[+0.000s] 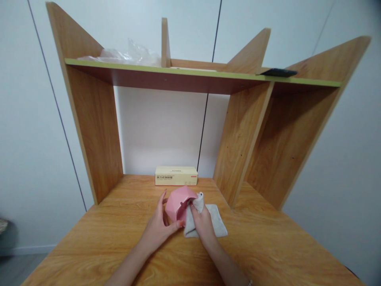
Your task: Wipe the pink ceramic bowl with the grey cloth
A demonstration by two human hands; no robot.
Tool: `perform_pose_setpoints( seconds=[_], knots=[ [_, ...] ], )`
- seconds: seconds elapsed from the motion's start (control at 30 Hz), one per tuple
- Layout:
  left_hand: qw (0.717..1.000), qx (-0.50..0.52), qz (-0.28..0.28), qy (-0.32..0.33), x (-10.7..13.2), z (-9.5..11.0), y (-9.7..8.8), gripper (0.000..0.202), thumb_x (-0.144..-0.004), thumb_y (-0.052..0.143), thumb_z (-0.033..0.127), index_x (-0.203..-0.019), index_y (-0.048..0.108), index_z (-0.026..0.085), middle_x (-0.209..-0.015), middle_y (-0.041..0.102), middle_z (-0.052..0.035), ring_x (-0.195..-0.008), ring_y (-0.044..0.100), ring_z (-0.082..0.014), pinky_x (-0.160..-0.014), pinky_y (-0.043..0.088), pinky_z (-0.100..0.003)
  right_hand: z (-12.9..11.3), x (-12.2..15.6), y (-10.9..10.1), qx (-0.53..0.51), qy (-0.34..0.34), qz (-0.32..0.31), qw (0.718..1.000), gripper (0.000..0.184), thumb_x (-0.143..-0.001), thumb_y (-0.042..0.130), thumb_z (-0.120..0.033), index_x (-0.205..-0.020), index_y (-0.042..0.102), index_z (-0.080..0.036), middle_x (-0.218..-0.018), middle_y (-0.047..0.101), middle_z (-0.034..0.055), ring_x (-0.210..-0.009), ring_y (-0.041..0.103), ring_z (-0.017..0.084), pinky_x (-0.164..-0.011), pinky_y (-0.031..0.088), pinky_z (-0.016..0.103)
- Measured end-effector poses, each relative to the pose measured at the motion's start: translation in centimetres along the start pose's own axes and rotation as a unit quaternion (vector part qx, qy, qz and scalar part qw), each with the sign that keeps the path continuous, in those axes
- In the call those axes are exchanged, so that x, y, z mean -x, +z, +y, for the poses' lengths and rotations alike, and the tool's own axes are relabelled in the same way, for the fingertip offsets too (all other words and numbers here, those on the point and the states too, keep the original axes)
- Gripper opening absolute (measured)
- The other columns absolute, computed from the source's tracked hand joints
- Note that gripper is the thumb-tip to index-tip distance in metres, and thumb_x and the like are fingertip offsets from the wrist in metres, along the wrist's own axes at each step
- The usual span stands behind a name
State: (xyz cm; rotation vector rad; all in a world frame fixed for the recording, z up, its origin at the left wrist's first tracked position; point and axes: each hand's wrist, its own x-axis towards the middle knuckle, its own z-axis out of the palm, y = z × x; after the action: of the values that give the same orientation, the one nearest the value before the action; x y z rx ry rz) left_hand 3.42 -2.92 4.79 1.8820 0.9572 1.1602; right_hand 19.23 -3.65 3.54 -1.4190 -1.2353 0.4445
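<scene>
A pink faceted bowl-like container (178,198) is tipped on its side over the desk, its opening turned toward the right and toward me. My left hand (162,220) grips it from the left, thumb at the lower rim and fingers around the outer wall. My right hand (201,220) is closed on a light grey cloth (219,226) and reaches into the opening, so its fingertips are partly hidden. Part of the cloth bunches up above that hand; the rest hangs or lies on the desk beneath and to the right of it.
Behind the container a cream box (176,176) with printed lettering stands on the wooden desk (119,242). A wooden shelf unit (244,139) rises at the back, with a clear plastic bag (131,55) and a dark flat object (278,72) on its upper board.
</scene>
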Motion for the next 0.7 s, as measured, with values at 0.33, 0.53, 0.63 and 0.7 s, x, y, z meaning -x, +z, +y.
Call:
perform_pose_setpoints(
  seconds=[0.33,0.53,0.63,0.7],
  knots=[
    [0.982,-0.181,0.01,-0.047,0.1,1.1,-0.7,0.061,-0.067,0.057,0.034,-0.124,0.04,0.017,-0.104,0.062,-0.0086,-0.087,0.06,-0.0259,-0.078,0.045,-0.036,-1.7,0.1,-1.3,0.308,-0.023,-0.022,0.951,0.055,-0.076,0.05,-0.028,-0.128,0.036,-0.017,-0.081,0.068,0.01,-0.075,0.063,0.026,-0.063,0.042,0.03],
    [0.973,-0.229,-0.006,-0.038,0.4,2.2,-0.8,0.066,-0.063,0.058,0.034,-0.125,0.042,0.019,-0.099,0.065,-0.0093,-0.083,0.061,-0.0284,-0.076,0.044,-0.037,-1.9,0.2,-1.6,0.328,-0.057,-0.034,0.942,0.055,-0.073,0.054,-0.026,-0.126,0.039,-0.019,-0.093,0.066,0.0101,-0.083,0.062,0.026,-0.067,0.041,0.03],
    [0.975,-0.218,-0.02,-0.036,0.6,2.3,-0.8,0.07,-0.063,0.061,0.039,-0.127,0.04,0.02,-0.095,0.065,-0.0083,-0.079,0.061,-0.0278,-0.075,0.044,-0.036,-1.0,0.1,-1.2,0.243,-0.019,-0.053,0.968,0.048,-0.074,0.051,-0.026,-0.121,0.043,-0.022,-0.095,0.066,0.0066,-0.086,0.061,0.022,-0.069,0.043,0.028],
    [0.98,-0.194,-0.024,-0.031,0.5,1.9,-0.8,0.074,-0.066,0.059,0.043,-0.13,0.033,0.019,-0.096,0.064,-0.0087,-0.08,0.061,-0.0266,-0.073,0.044,-0.034,-0.4,0.0,-0.9,0.164,-0.012,-0.056,0.985,0.043,-0.076,0.047,-0.025,-0.119,0.045,-0.022,-0.098,0.066,0.0054,-0.089,0.061,0.02,-0.071,0.044,0.026]
  ],
)
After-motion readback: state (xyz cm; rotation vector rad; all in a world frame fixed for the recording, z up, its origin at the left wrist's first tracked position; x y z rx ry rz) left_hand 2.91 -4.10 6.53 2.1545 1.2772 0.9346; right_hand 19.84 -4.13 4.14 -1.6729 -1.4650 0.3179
